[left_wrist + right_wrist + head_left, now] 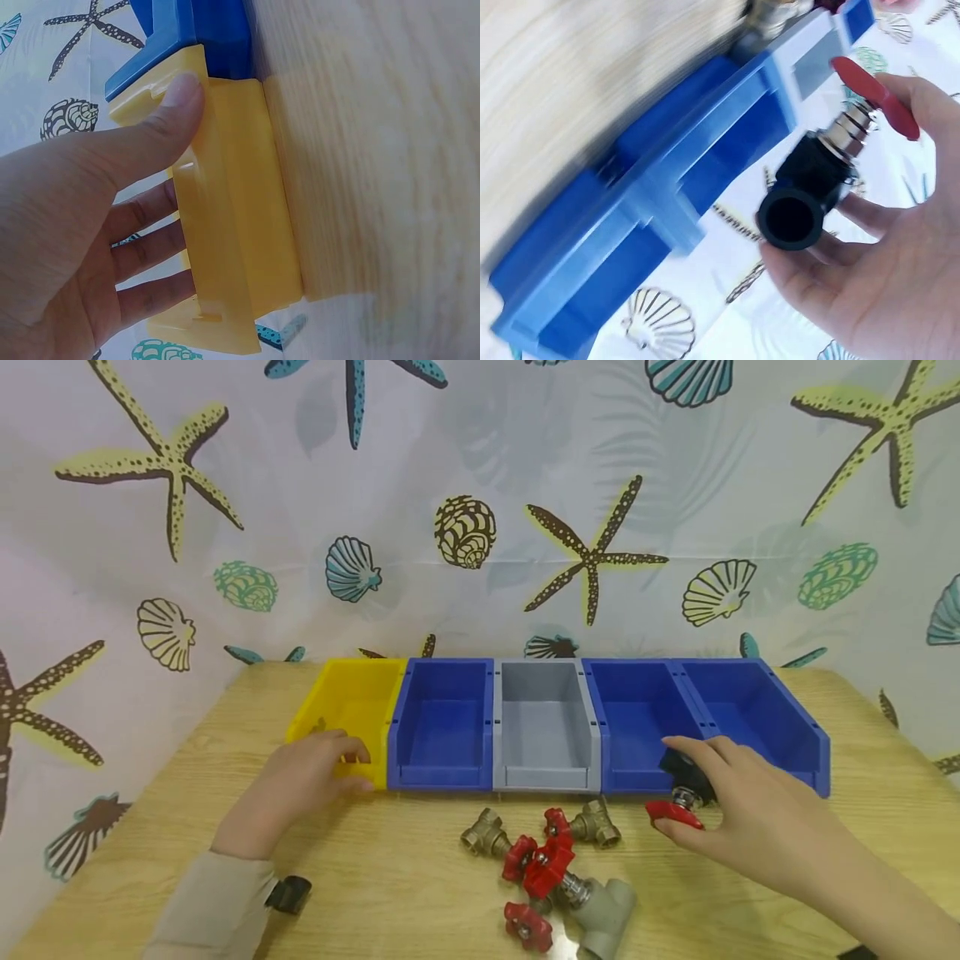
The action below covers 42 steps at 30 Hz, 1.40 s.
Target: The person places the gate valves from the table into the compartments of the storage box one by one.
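Observation:
My right hand [757,814] holds a black valve [808,176] with a red handwheel [675,814], thumb on the wheel and fingers about the body. It is raised just in front of the right-hand blue bins [652,781]. At the left, my left hand [303,781] grips the front wall of the yellow bin [225,217], its thumb on the near side and its fingers over the rim. On the table between the hands lies a cluster of red-handled valves: brass ones [486,833] and a grey one [606,914]. Some overlap, so parts are hidden.
The bins stand side by side along the back of the wooden table [390,885]: yellow, a blue bin [442,777], a grey bin [547,779], then two more blue ones. A patterned cloth [405,468] with starfish and shells hangs right behind them.

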{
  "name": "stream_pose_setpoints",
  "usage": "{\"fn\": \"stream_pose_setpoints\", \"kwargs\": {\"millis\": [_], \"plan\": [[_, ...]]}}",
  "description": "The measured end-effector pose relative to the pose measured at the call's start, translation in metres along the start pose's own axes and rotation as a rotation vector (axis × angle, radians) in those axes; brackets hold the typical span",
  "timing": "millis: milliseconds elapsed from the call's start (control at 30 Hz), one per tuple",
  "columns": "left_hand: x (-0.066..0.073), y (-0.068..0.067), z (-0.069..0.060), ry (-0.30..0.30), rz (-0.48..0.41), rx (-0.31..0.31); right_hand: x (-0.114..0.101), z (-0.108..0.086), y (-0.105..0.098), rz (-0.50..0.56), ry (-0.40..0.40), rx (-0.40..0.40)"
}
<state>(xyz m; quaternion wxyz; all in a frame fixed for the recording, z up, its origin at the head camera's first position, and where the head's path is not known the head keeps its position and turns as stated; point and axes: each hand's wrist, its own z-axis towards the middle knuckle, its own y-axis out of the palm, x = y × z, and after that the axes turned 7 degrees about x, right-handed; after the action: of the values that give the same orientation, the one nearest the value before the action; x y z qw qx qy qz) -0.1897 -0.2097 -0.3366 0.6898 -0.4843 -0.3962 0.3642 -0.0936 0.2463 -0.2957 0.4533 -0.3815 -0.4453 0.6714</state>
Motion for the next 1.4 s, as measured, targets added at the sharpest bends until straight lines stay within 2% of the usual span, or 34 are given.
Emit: {"fn": "stream_pose_setpoints", "kwargs": {"millis": [267,467,533,633,800,967,1100,1400], "plan": [[0.001,-0.002,0.0,-0.005,0.006,0.014,0.038,0.012,-0.007,-0.104,-0.137,0.16],[0.0,0.0,0.0,-0.003,0.013,0.019,0.066,0.022,-0.008,-0.13,-0.26,0.206],[0.0,0.001,-0.001,-0.003,0.014,0.023,0.074,0.025,-0.009,-0.139,-0.282,0.202],[0.0,0.001,-0.001,-0.005,0.013,0.02,0.083,0.03,-0.013,-0.17,-0.273,0.174],[0.002,0.002,-0.001,-0.018,0.014,0.004,0.092,0.037,-0.021,-0.257,-0.282,0.184],[0.003,0.001,0.0,-0.016,0.012,0.006,0.1,0.046,-0.026,-0.296,-0.238,0.162],[0.004,0.0,0.0,-0.02,0.012,0.005,0.109,0.053,-0.026,-0.316,-0.248,0.128],[0.004,0.0,0.0,-0.031,0.016,-0.009,0.128,0.069,-0.011,-0.358,-0.249,-0.015]]}}
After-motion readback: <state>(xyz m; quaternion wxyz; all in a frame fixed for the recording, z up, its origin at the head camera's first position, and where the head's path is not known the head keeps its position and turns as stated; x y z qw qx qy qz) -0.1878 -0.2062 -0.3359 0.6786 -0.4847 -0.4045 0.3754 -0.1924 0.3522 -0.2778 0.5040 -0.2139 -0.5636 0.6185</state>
